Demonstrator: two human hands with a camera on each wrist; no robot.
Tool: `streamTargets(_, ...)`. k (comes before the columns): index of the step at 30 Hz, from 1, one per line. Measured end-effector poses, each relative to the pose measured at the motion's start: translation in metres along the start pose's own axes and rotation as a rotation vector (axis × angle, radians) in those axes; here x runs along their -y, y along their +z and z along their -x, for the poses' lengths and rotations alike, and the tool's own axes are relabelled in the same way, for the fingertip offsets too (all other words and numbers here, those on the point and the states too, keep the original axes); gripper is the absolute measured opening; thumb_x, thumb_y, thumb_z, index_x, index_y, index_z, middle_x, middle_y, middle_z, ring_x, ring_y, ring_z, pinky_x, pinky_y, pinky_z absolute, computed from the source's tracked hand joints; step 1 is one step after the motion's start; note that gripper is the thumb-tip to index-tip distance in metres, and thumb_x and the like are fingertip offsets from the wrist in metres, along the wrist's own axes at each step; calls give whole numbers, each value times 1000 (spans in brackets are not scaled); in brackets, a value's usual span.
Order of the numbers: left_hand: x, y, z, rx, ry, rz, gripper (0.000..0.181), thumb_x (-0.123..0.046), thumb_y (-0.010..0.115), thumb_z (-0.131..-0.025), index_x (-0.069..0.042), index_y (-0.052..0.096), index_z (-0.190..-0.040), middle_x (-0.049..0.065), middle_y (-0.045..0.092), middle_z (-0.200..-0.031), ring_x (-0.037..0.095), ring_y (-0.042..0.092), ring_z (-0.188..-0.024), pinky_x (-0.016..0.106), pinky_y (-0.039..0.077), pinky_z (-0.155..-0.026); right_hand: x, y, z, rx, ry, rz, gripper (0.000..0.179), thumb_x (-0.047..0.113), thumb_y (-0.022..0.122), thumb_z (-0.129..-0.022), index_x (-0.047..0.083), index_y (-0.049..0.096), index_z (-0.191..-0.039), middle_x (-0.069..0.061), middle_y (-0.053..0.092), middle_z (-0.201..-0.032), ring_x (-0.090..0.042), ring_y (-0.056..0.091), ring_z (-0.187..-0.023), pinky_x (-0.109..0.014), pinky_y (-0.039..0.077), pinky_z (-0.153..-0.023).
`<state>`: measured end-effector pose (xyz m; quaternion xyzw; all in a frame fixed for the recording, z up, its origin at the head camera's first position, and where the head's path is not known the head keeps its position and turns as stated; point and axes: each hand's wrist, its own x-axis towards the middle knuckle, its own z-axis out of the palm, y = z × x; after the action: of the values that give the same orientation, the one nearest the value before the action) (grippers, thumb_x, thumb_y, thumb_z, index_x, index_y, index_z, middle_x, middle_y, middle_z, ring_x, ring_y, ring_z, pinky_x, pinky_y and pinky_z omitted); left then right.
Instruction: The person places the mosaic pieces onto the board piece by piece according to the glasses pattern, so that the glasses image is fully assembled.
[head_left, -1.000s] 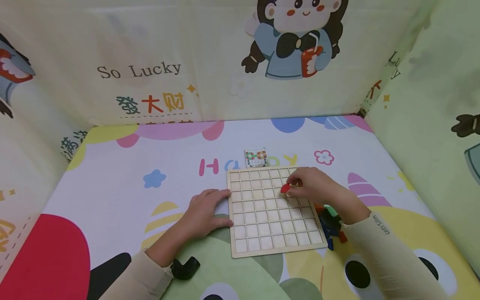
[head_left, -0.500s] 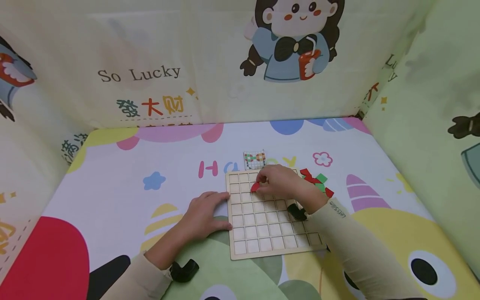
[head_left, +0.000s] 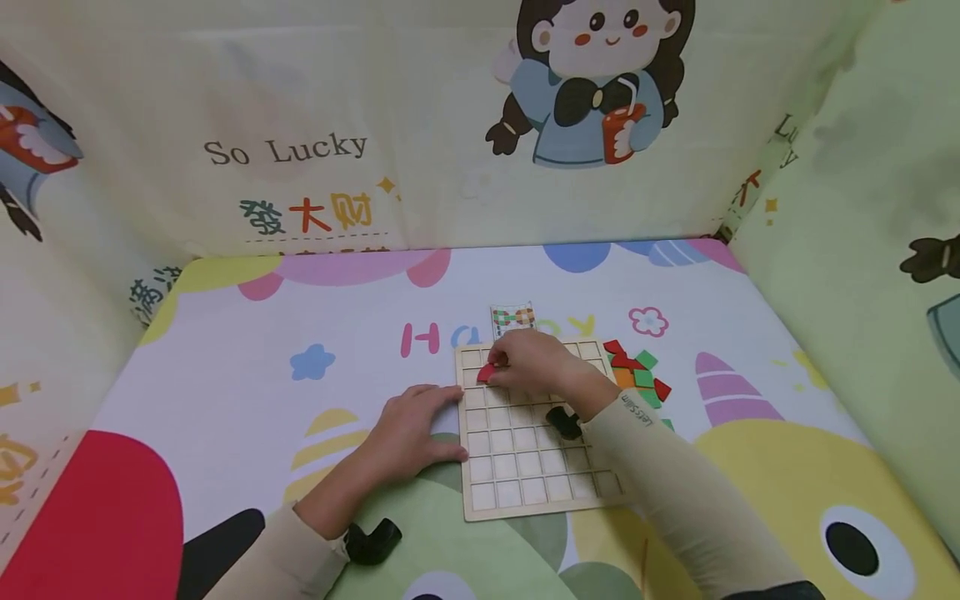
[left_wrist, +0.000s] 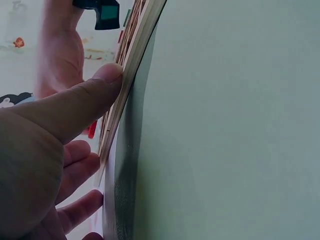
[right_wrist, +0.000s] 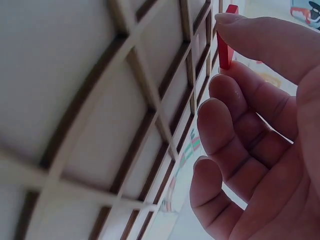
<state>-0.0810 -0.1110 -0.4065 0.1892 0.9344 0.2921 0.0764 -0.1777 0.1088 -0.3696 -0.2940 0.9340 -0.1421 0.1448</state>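
At the far left, the printed tablecloth shows a big red shape, with a blue star further in. Your left sleeve comes up from the bottom edge, a black device sitting at its cuff. Your left hand lies just past it, thumb and fingers spread apart and touching the left side of the wooden grid board — the left wrist view shows your thumb tip on the edge of the frame.

The board lies flat, its squares pale between thin slats. Over its upper left part is the red piece, pinched between the thumb and index finger of your right hand; your other fingers curl loosely and hold nothing. Whether the piece touches the slats, you cannot tell from these views.

Just beyond the board's far edge lies a small pattern card, its lower part hidden by your right hand. Your right forearm crosses the board, a second black device at the wrist. Right beside the board's right edge lie loose pieces — red, green and orange — in an overlapping heap, near a purple striped print.
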Motion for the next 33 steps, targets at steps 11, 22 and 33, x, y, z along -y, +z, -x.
streamTargets(11,-2,0,0,0,-1,-3,77,-39,89,-75,-12,58,-140,2,58,-136,29,46,-131,55,36,-103,8,4,-9,36,-18,-8,16,27,74,-92,12,73,-96,6,61,-82,-15,54,-77,-30,46,-69)
streamTargets(22,-2,-1,0,-5,11,-2,75,-38,89,-75,-12,58,-139,3,59,-135,29,46,-130,56,37,-102,9,9,-10,25,9,-53,20,28,76,-91,11,75,-102,7,63,-83,-14,55,-80,-30,47,-75)
streamTargets(33,-3,-2,0,-6,2,13,76,-37,89,-74,-11,59,-139,2,59,-135,28,46,-130,55,36,-103,7,12,-11,-2,-24,-63,17,26,77,-90,12,74,-100,8,62,-82,-14,55,-79,-30,46,-74)
